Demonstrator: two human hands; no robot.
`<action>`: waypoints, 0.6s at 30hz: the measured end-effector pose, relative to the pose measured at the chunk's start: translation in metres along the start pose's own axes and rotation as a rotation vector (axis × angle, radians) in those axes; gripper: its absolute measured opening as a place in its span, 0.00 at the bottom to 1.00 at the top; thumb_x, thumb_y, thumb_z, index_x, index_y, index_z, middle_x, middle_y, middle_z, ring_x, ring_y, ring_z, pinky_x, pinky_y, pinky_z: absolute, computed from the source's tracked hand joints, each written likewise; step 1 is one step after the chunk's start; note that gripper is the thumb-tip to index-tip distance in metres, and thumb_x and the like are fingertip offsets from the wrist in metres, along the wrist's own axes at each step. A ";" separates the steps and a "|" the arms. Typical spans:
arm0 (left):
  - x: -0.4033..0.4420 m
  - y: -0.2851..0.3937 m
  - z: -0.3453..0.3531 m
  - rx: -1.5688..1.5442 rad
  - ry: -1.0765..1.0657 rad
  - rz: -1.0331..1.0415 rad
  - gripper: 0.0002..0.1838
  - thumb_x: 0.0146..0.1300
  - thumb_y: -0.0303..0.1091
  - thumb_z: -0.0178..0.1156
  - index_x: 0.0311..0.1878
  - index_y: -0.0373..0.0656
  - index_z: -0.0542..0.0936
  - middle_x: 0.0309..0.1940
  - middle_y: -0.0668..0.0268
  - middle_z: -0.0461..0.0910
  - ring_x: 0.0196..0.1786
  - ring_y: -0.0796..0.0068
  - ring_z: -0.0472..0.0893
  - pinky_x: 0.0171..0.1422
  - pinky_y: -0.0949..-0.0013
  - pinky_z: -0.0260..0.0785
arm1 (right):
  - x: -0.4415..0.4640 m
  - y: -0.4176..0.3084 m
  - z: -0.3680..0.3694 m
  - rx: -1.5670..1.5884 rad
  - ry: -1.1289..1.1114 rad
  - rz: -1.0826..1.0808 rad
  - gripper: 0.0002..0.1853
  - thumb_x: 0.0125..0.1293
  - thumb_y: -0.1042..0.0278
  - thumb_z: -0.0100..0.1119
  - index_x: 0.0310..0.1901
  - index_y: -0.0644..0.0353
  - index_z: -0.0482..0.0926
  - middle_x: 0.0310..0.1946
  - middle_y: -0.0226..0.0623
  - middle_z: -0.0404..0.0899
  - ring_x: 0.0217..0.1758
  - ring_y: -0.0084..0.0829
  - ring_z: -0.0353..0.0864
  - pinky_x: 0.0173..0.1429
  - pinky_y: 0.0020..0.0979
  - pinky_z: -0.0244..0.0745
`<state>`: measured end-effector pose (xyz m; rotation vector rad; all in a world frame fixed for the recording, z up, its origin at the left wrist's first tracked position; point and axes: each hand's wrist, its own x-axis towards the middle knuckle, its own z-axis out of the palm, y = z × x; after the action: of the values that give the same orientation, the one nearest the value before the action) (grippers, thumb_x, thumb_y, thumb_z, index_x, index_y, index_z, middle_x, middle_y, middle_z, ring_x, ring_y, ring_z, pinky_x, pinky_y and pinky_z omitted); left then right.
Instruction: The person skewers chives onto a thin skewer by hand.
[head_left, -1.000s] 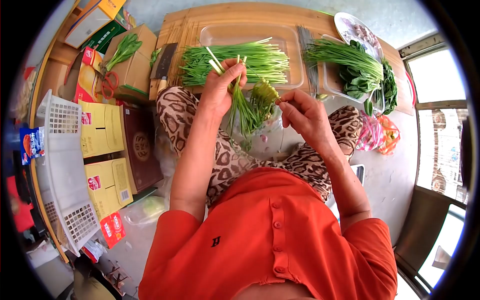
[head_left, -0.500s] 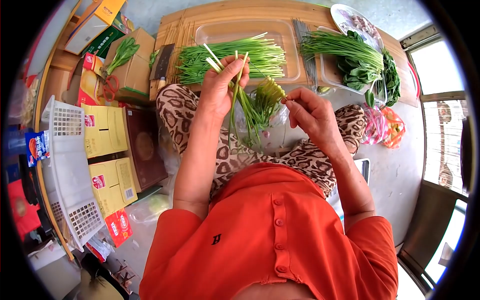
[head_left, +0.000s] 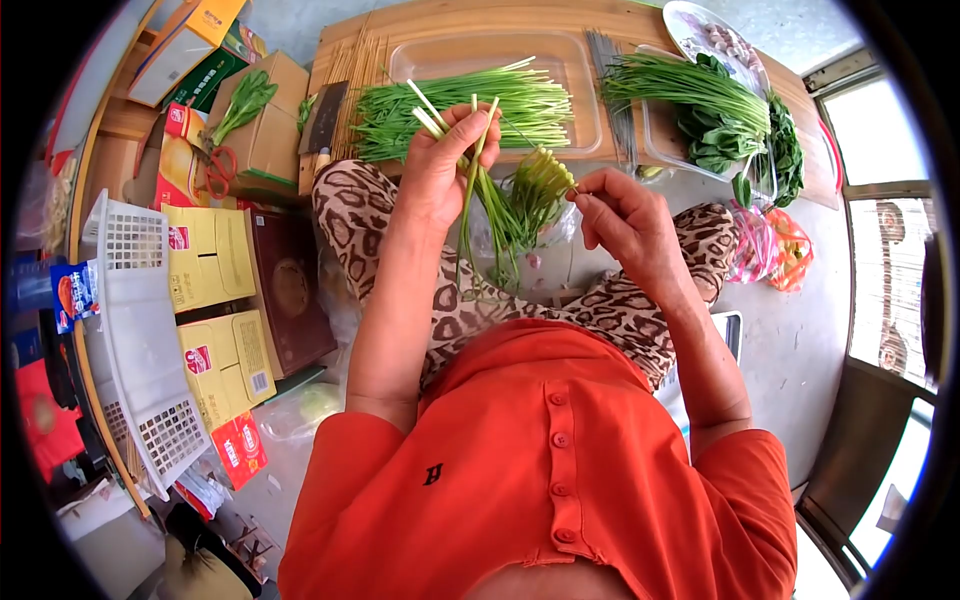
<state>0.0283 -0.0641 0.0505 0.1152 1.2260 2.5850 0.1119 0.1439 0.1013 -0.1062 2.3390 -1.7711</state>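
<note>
Head view: the bundle [head_left: 540, 182] is between the hands, near the table [head_left: 440, 22]. A loosened right-hand pinch could drop it or scatter its stems. The left hand [head_left: 436, 180] is curled, gripping stalks [head_left: 484, 203]. The right hand [head_left: 636, 228] is nearly closed, fingertips pinching at the bundle's edge.

The red shirt [head_left: 520, 450] bears a small black letter [head_left: 432, 473] like an H. Print on the yellow boxes [head_left: 212, 262] and blue packet [head_left: 74, 294] is unreadable.

Folded green stalks [head_left: 540, 190], pale ends bunched
</note>
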 end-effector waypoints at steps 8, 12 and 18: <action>0.000 -0.001 -0.007 0.032 0.003 0.003 0.11 0.60 0.35 0.64 0.41 0.38 0.79 0.30 0.68 0.77 0.26 0.79 0.73 0.29 0.77 0.63 | 0.000 -0.001 0.001 0.012 0.000 0.012 0.07 0.66 0.72 0.53 0.39 0.68 0.75 0.18 0.30 0.73 0.22 0.16 0.70 0.28 0.23 0.65; 0.000 -0.001 -0.007 0.028 0.008 -0.003 0.11 0.59 0.34 0.64 0.41 0.38 0.80 0.29 0.68 0.78 0.26 0.79 0.73 0.29 0.77 0.63 | 0.001 0.001 0.001 -0.002 -0.015 0.004 0.07 0.66 0.72 0.53 0.39 0.67 0.75 0.18 0.30 0.73 0.22 0.16 0.70 0.28 0.23 0.65; -0.001 -0.003 -0.009 0.010 0.013 -0.007 0.12 0.59 0.35 0.65 0.41 0.38 0.80 0.29 0.67 0.78 0.26 0.79 0.73 0.29 0.77 0.62 | 0.003 0.000 0.002 -0.017 -0.022 0.021 0.07 0.66 0.72 0.53 0.39 0.67 0.75 0.18 0.30 0.73 0.22 0.16 0.71 0.27 0.23 0.65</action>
<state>0.0279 -0.0695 0.0429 0.0970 1.2411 2.5784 0.1098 0.1418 0.1004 -0.1032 2.3321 -1.7314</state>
